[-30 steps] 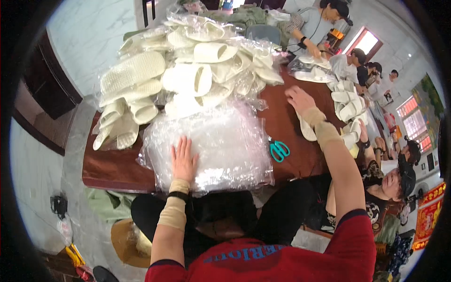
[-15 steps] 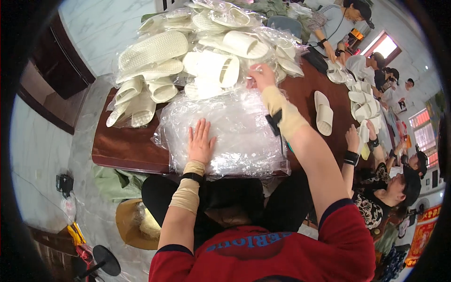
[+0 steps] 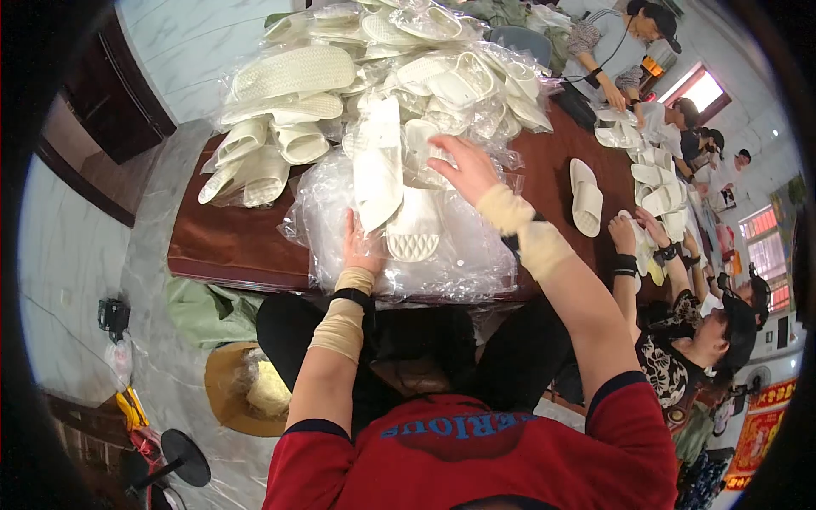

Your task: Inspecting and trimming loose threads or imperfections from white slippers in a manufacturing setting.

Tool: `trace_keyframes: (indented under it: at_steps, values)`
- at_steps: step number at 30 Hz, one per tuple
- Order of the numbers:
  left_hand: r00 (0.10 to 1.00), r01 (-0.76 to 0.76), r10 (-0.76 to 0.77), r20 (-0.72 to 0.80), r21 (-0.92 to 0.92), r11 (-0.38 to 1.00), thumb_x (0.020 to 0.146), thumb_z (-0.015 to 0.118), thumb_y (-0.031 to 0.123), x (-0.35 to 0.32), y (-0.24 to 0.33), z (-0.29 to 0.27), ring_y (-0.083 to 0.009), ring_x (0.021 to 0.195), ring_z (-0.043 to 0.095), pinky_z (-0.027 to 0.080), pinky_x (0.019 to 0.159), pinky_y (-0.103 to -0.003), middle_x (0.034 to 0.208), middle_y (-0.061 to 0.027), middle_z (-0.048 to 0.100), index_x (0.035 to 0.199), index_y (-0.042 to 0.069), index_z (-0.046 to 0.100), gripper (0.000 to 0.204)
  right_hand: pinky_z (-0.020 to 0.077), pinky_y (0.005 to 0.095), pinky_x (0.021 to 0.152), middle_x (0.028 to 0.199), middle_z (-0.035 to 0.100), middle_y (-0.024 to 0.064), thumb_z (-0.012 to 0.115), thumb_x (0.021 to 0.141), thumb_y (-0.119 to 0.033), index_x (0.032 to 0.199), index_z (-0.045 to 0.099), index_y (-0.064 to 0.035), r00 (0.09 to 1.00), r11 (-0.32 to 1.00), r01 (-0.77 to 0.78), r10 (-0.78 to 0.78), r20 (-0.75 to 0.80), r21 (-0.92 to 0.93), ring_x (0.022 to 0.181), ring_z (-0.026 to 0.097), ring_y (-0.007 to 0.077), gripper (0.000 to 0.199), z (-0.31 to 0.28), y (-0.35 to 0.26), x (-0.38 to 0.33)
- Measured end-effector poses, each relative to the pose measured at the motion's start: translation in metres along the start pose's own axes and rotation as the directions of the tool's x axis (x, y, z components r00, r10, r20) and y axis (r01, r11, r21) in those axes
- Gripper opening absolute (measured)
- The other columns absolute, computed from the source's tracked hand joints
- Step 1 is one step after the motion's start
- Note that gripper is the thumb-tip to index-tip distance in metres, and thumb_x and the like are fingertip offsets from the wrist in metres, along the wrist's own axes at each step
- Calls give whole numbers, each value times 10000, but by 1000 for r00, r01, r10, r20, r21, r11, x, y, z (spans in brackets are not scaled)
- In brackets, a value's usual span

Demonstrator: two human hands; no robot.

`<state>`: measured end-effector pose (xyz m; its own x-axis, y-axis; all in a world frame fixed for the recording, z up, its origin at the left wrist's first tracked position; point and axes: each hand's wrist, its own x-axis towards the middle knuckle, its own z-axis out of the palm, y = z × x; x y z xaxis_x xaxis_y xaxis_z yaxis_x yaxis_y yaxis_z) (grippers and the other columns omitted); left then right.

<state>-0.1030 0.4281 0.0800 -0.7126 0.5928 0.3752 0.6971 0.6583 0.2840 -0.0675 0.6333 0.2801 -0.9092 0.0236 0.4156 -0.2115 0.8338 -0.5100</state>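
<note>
A pair of cream slippers [image 3: 378, 174] in clear plastic lies over the stack of clear plastic bags [image 3: 480, 255] on the table in front of me. My left hand [image 3: 361, 249] is at the lower left of that pair, a finger stretched upward. The slipper's end covers part of this hand, so the other fingers are hard to see. Over the pair's right side hovers my right hand [image 3: 467, 172], open, its fingers apart and close to the second slipper [image 3: 415, 223]. Whether the fingertips touch the plastic, I cannot tell.
A heap of bagged cream slippers [image 3: 293, 72] covers the far side of the brown table [image 3: 229, 255]. One unbagged slipper [image 3: 585, 197] lies to the right. Co-workers [image 3: 701, 336] handle more slippers [image 3: 659, 187] along the right side. A cardboard box [image 3: 225, 391] stands on the floor at left.
A bagged pair of slippers has come from the heap onto the bag stack, partly over my left hand. My right hand has come nearer and its fingers have spread.
</note>
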Motion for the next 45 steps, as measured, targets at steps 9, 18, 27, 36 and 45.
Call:
trace_keyframes:
  at_steps: [9,18,27,36,45]
  values:
    - [995,41,-57,-80,-194,980,881,508,294,2,4,-12,-260,1338,404,194,1175,-409,1387,-93,521,1318,135,554,468,440,308,543,683,610,63,688,882,-253,964,533,-38,934,928,-333,300,193,165,591,543,144,277,60,12,8]
    - [984,10,-20,-177,-62,998,883,580,350,10,0,1,-294,1317,413,200,1132,-555,1355,-175,499,1323,51,495,539,343,208,427,633,528,-3,607,928,-119,975,499,-92,834,584,-165,513,-204,794,504,483,60,121,-29,-64,-42]
    - [992,-123,122,22,56,991,910,418,529,-18,1,-24,-184,1440,233,112,1160,-542,1504,-84,365,1460,111,350,694,477,240,498,750,636,72,520,980,-179,1150,553,-35,823,576,-554,490,289,601,642,632,137,224,43,-29,-105]
    - [997,-80,79,14,102,992,913,413,530,-22,-2,-18,-196,1441,232,106,1164,-538,1510,-88,356,1463,116,347,692,518,325,581,731,677,90,591,889,-135,909,680,-34,769,735,-639,611,187,225,659,662,182,136,-5,110,-113]
    - [996,-86,85,8,120,989,915,409,530,-13,-1,-15,-207,1441,232,99,1169,-533,1516,-92,348,1466,120,345,690,493,355,800,921,651,88,566,793,-9,961,632,-52,959,984,-178,171,-226,-7,927,618,276,186,16,103,-99]
